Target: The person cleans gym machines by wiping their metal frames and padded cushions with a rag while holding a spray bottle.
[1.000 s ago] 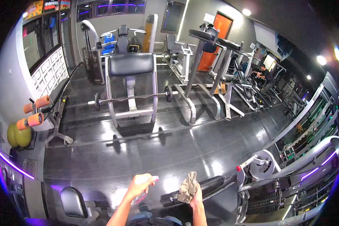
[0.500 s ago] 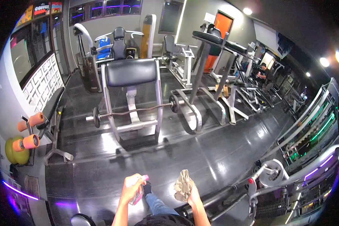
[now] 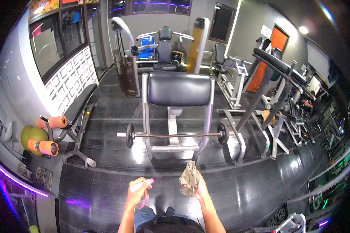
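Stretched 2 forearms forward, held well apart. Clenched 1 pink-topped bottle in the left hand, partly hiding its body. Clutched 1 crumpled tan cloth raised in the right hand, hiding fingertips behind it. Faced 1 barbell with 2 plates, before 1 padded bench. Saw 1 machine cut off lower right.

The head camera looks from in front of the black padded bench, facing it almost squarely and tipped downward. Its very wide view sets the bench near the middle, at moderate range; the left hand and right hand appear closest, on the bench's near side, with the grey wall far behind it.
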`<action>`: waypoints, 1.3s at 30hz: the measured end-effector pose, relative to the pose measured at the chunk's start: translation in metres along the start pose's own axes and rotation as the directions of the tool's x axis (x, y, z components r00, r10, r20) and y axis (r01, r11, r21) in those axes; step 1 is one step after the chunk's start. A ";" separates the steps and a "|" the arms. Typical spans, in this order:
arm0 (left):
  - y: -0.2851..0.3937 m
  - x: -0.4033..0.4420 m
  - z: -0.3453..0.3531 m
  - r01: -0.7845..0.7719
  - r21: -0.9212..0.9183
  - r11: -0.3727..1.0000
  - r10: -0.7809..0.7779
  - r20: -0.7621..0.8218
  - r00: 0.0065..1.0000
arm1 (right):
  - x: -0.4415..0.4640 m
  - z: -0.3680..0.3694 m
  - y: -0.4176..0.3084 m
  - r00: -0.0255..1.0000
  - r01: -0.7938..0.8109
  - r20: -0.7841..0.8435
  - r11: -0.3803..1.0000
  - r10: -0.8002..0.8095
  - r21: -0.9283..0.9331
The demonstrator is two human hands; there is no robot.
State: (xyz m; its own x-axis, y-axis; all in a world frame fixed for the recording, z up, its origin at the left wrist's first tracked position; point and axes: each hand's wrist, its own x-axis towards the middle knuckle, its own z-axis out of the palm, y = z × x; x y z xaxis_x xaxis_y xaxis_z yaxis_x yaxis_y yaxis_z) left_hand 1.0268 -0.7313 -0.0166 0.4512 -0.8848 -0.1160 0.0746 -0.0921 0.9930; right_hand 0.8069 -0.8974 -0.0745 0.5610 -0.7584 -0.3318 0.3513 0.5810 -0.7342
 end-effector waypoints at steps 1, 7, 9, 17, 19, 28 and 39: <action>-0.001 0.008 -0.009 0.014 -0.020 1.000 -0.014 -0.040 0.999 | 0.017 0.009 -0.001 0.999 -0.027 0.033 0.999 0.027 -0.021; -0.010 0.082 -0.069 0.068 -0.082 0.994 -0.077 -0.106 0.991 | 0.101 0.072 0.019 0.990 -0.117 0.069 0.992 0.120 -0.042; -0.013 0.116 -0.096 0.109 -0.105 0.989 -0.113 -0.033 0.993 | 0.121 0.099 0.031 0.994 -0.101 0.035 0.994 0.102 -0.036; -0.004 0.276 -0.212 0.156 -0.072 0.985 -0.145 0.142 0.979 | 0.219 0.176 0.060 0.973 -0.089 -0.220 0.993 0.070 -0.075; 0.003 0.311 -0.237 0.130 0.069 0.989 -0.141 0.178 0.974 | 0.241 0.194 0.057 0.968 -0.050 -0.248 0.997 0.036 -0.051; 0.036 0.415 -0.288 0.135 0.105 0.985 -0.161 0.306 0.938 | 0.320 0.239 0.050 0.921 -0.020 -0.389 1.000 0.020 0.004; 0.023 0.482 -0.328 0.183 0.002 0.983 -0.181 0.148 0.972 | 0.484 0.303 0.065 0.965 -0.029 -0.262 0.999 0.019 -0.034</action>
State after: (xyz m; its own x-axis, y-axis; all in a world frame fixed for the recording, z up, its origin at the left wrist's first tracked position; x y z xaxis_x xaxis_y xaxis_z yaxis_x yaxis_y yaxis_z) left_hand 1.5381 -1.0103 -0.0574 0.2940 -0.9111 -0.2890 0.1544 -0.2531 0.9550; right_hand 1.3286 -1.1368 -0.1032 0.3516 -0.7983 -0.4890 0.3095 0.5921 -0.7440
